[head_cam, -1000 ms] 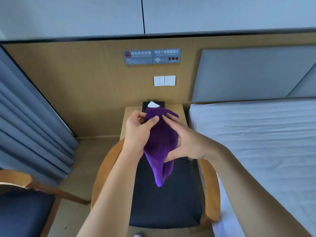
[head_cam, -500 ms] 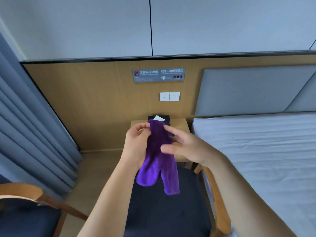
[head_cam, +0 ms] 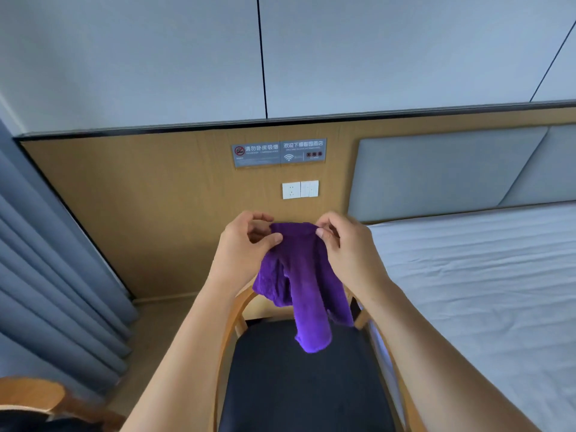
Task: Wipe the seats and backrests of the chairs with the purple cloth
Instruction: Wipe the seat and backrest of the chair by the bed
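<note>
Both hands hold the purple cloth (head_cam: 307,285) up in the air by its top edge. My left hand (head_cam: 246,247) pinches the left corner and my right hand (head_cam: 346,247) pinches the right corner. The cloth hangs down in folds over a wooden chair with a dark seat (head_cam: 299,388). The chair's curved wooden backrest (head_cam: 246,302) shows below my left wrist; the cloth and my arms hide most of it. The wooden arm of a second chair (head_cam: 34,395) with a dark seat shows at the bottom left corner.
A bed with a white sheet (head_cam: 480,285) lies close on the right, with a grey headboard (head_cam: 442,173) behind it. Grey curtains (head_cam: 46,291) hang on the left. A wood-panelled wall with a sign (head_cam: 279,152) and sockets (head_cam: 300,189) stands ahead.
My right hand has gone from open fingers on the cloth to pinching its top right corner. Both hands rose and moved apart, spreading the top edge. The view tilted up.
</note>
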Available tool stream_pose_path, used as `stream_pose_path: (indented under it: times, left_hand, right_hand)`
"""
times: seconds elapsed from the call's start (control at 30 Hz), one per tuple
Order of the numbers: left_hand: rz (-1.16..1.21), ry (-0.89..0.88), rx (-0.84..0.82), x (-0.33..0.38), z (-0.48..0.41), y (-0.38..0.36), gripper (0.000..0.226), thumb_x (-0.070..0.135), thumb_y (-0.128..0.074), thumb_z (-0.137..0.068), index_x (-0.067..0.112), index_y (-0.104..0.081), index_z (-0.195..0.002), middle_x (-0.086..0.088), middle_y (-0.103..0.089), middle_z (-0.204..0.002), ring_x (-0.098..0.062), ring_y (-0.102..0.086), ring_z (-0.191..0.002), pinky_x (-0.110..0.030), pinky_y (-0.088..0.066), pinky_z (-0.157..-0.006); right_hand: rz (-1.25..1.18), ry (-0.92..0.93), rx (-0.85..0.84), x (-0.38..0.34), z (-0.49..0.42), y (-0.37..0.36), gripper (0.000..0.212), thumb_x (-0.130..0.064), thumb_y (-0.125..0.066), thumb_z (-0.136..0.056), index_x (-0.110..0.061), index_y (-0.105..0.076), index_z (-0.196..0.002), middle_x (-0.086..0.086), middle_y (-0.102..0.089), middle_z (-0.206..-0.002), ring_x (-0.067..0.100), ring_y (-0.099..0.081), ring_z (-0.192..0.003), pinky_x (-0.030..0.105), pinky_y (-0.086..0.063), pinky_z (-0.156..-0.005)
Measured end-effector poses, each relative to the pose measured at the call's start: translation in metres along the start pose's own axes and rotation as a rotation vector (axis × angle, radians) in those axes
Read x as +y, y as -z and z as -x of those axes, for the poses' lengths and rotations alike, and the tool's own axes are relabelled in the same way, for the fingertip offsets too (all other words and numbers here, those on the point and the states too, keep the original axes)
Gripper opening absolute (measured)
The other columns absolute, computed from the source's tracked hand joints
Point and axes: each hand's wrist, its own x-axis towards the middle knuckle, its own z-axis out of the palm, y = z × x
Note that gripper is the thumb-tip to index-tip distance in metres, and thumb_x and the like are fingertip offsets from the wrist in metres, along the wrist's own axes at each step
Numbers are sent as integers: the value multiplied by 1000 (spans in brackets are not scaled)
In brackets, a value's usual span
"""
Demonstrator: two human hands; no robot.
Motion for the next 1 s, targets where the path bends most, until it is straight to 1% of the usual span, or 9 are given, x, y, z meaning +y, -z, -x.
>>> stream_pose_path:
  times: [0.07,0.3,0.4,0.5,0.57,0.63,0.8,0.93,1.0]
  left_hand:
    - [-171,-91,-36,6,-4,-1,24,14,-69,-92,20,-64,-115,6,-66,-94,-6,-61,-85,-13,-47,-76]
    - [-421,-217,-165,7,-14,-4,30,21,-40,-106,17,-50,-134,-3,-53,-133,-22,-53,-121,-45,-44,-100]
    - [-450,-252,-153,6,-19,0,31,24,-45,-105,14,-54,-133,-6,-55,-128,-25,-57,-114,-41,-45,-98]
    - [-455,-289,-155,3,-24,6,29,27,-56,-100,11,-62,-123,-4,-60,-116,-20,-60,-104,-25,-44,-89]
    - [-419,-254,-171,2,-25,9,29,33,-66,-93,13,-67,-115,2,-65,-106,-12,-58,-95,-10,-38,-78]
    - [-337,-142,-236,1,-24,12,32,41,-75,-84,18,-71,-106,8,-68,-96,-6,-60,-88,-6,-40,-72]
    - [-378,3,-465,2,-28,19,30,37,-87,-70,23,-76,-94,5,-72,-86,-13,-66,-82,-30,-54,-73]
    - [-477,-150,-297,-2,-34,19,15,28,-83,-78,18,-76,-87,8,-61,-83,-9,-56,-80,-17,-42,-69]
    - [-410,-217,-213,-5,-35,21,7,23,-80,-81,21,-74,-83,10,-55,-87,-2,-53,-81,-8,-36,-71]
  right_hand:
    - [50,23,-24,-1,-5,-1,7,-9,-55,-99,-11,-61,-100,0,-63,-91,14,-57,-80,26,-45,-69]
    - [128,42,-70,0,-11,-14,11,-19,-41,-106,-14,-51,-108,3,-62,-97,24,-60,-80,35,-46,-65]
    - [208,59,-108,3,-12,-14,28,-41,-45,-102,-16,-55,-110,1,-65,-102,23,-64,-84,37,-51,-69]
    - [260,84,-278,10,-11,-10,50,-74,-37,-89,-34,-63,-102,-19,-62,-94,4,-58,-83,29,-49,-71]
    - [176,74,-374,16,-12,-4,30,-73,-47,-87,-47,-56,-75,-22,-54,-76,0,-52,-73,20,-37,-62]
    - [35,24,-444,19,-16,2,29,-64,-58,-87,-44,-51,-67,-17,-52,-76,3,-52,-70,18,-34,-60]
    - [-121,-126,-609,18,-16,8,27,-64,-70,-79,-48,-49,-77,-20,-57,-80,-5,-59,-69,12,-43,-49]
    - [97,-167,-672,27,-10,11,58,-87,-69,-52,-47,-48,-88,-21,-60,-86,-2,-60,-73,19,-44,-56]
    - [95,-158,-695,36,-8,17,51,-87,-68,-55,-46,-57,-83,-24,-64,-78,-4,-60,-69,20,-43,-59]
